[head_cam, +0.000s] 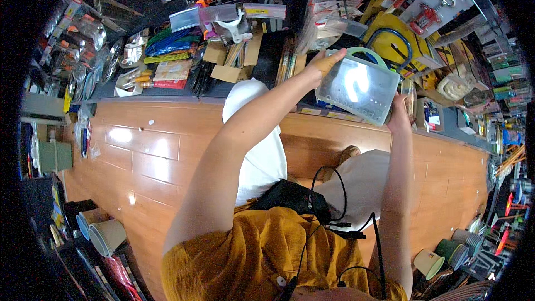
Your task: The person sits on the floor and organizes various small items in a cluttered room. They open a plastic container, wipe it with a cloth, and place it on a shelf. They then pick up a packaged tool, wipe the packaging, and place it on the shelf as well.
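A translucent plastic carrying case (349, 88) with a pale green handle is raised in front of the lower shelf, tilted. My left hand (328, 67) grips its upper left corner, thumb along the top edge. At the lower right corner, my right hand (399, 115) holds the case's side. Small round shapes show along its bottom; glare hides part of the front, so the contents cannot be told. Just behind the case is a yellow package (386, 29) beside a dark blue curved tube or handle (395, 33).
Open cardboard boxes (228, 71), coloured cord bundles (171, 44) and a red tool on a blister card (426, 16) crowd the shelf (167, 92). My white-clad knee (255, 133) is close to its edge. Buckets (106, 236) stand behind on the wood-look floor (146, 150). Black cables (345, 192) hang at my lap.
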`<state>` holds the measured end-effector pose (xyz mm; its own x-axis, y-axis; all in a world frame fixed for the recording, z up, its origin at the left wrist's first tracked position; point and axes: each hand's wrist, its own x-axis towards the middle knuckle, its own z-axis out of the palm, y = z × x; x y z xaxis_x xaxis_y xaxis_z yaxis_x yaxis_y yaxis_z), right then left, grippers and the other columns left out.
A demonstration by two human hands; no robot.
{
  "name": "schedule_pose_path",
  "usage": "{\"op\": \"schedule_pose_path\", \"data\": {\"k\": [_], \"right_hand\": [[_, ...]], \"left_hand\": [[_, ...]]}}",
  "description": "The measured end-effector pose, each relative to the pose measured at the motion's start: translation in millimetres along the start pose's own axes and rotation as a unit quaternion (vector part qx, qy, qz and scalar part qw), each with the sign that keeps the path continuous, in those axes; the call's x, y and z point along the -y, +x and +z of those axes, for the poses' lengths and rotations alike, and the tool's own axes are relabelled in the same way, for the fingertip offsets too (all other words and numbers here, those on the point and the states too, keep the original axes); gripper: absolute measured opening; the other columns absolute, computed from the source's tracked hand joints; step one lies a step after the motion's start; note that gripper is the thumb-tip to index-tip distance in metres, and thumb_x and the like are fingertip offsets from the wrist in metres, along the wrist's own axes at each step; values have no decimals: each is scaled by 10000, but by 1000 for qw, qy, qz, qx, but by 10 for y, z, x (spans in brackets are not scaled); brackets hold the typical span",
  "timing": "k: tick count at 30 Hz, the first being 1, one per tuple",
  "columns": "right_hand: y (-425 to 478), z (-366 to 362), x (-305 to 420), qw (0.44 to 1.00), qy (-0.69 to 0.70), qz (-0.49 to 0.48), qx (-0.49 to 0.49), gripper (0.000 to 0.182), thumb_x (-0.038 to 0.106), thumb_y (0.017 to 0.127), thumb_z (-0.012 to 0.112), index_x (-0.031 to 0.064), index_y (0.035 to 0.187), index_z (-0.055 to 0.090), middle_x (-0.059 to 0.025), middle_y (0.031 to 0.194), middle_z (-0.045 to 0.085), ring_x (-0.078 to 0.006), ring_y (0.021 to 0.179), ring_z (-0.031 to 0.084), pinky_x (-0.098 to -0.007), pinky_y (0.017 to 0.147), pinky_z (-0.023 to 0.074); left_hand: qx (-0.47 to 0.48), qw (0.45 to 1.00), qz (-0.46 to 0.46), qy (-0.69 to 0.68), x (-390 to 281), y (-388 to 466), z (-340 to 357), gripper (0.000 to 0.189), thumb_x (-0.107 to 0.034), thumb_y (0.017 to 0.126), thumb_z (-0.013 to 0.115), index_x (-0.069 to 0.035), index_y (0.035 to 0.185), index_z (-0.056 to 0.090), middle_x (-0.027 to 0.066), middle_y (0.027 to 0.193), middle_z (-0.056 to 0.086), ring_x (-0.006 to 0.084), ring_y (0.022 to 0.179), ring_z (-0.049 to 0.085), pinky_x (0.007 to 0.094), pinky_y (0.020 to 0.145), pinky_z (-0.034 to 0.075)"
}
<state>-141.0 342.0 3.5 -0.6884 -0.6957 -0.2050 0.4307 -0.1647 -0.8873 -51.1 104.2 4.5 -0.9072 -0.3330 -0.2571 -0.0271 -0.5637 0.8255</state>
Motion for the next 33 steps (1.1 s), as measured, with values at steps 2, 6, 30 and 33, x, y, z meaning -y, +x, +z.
{"op": "schedule_pose_path", "data": {"k": [2,6,30,33], "right_hand": [[20,31,-3,989,-135,-48,-32,616,452,763,543,30,1193,410,-99,1163,459,-211,1097,405,-340,924,306],[-13,443,131,970,-226,-46,-81,578,303,721,592,14,1189,413,-108,1147,468,-197,1070,413,-299,899,302],[87,4,172,984,64,-88,-139,498,333,750,604,53,1122,425,-73,1078,482,-189,1009,464,-325,844,383],[66,-33,183,984,71,-84,-139,482,331,751,603,53,1105,434,-71,1059,488,-187,992,470,-328,838,386]], "left_hand": [[-54,998,-18,41,-56,-28,0,939,-456,597,717,59,1233,258,186,1216,379,255,1106,388,366,904,334],[-51,996,-8,66,102,188,-294,971,-481,589,712,57,1246,240,188,1200,393,255,1096,400,343,863,375],[138,985,-42,94,-220,-15,63,353,-340,869,401,-118,1143,426,26,1052,523,150,945,514,347,785,429],[145,985,-37,82,-232,-57,110,325,-299,865,426,-128,1142,432,23,1047,530,140,945,519,346,785,433]]}}
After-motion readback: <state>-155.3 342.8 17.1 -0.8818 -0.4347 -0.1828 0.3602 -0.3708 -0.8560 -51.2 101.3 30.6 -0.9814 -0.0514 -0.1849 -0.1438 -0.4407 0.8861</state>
